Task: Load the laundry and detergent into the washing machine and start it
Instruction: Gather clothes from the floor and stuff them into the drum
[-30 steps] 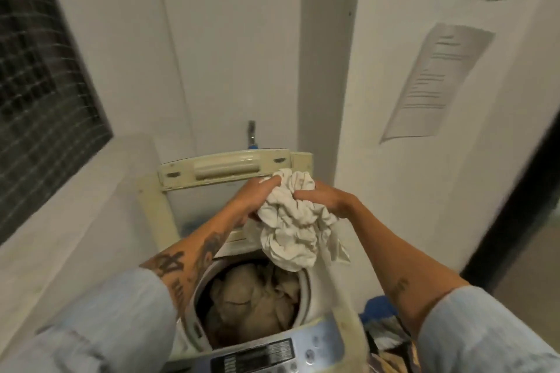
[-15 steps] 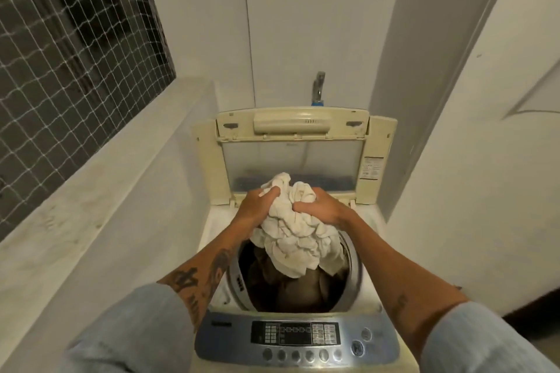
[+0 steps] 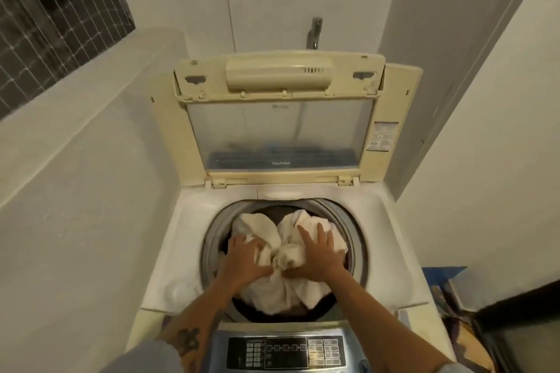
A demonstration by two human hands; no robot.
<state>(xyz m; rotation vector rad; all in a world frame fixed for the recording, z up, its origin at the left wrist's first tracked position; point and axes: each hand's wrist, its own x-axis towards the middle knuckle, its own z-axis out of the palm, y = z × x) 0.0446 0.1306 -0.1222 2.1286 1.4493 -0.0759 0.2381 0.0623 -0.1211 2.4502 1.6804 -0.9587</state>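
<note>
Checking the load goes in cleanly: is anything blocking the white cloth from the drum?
Nothing visible does. The lid stands open; the left hand and right hand press the white cloth down inside the drum.

1. Washing machine (image 3: 188, 251), top-loader, lid (image 3: 278, 130) stands open at the back.
2. Drum (image 3: 212, 236) holds a crumpled white cloth (image 3: 257, 222), filling most of the opening; something darker shows under it.
3. Control panel (image 3: 285, 351) runs along the front edge.
</note>
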